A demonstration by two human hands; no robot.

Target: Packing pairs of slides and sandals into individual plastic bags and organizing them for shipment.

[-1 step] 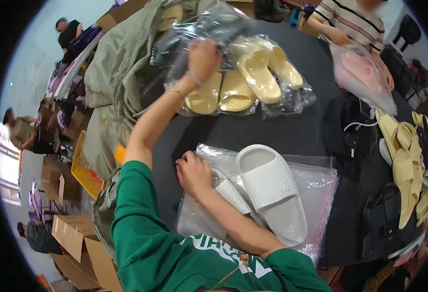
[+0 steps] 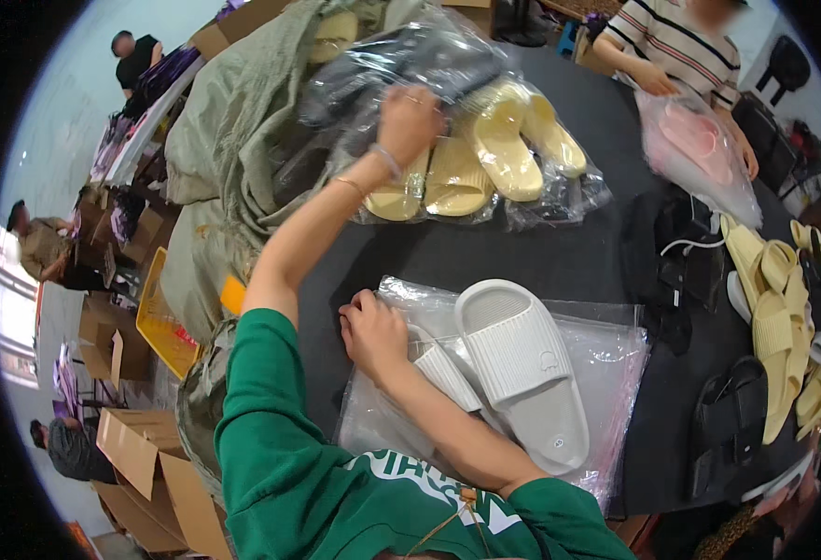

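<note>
My left hand [image 2: 410, 121] is closed on the clear plastic bag of dark grey slippers [image 2: 373, 79] at the far side of the table; its fingers are a little blurred. Under and beside it lie bagged pale yellow slippers [image 2: 504, 149]. My right hand [image 2: 373, 331] is nearer me, fingers curled at the corner of a flat clear plastic bag [image 2: 597, 364]. On that bag lies a pair of grey-white ribbed slippers [image 2: 522, 355]; my right hand and forearm partly cover the left one.
A green-grey woven sack [image 2: 233, 140] bulges along the table's left edge, by a yellow crate [image 2: 163, 322] and cardboard boxes [image 2: 163, 467]. At right lie black slippers [image 2: 728, 420] and loose yellow slippers [image 2: 774, 336]. Across the table, a person holds bagged pink slippers [image 2: 695, 145].
My left hand has moved slightly right, and the bag of dark slippers has shifted right with it over the yellow ones. My right hand and the grey-white slippers have hardly moved.
</note>
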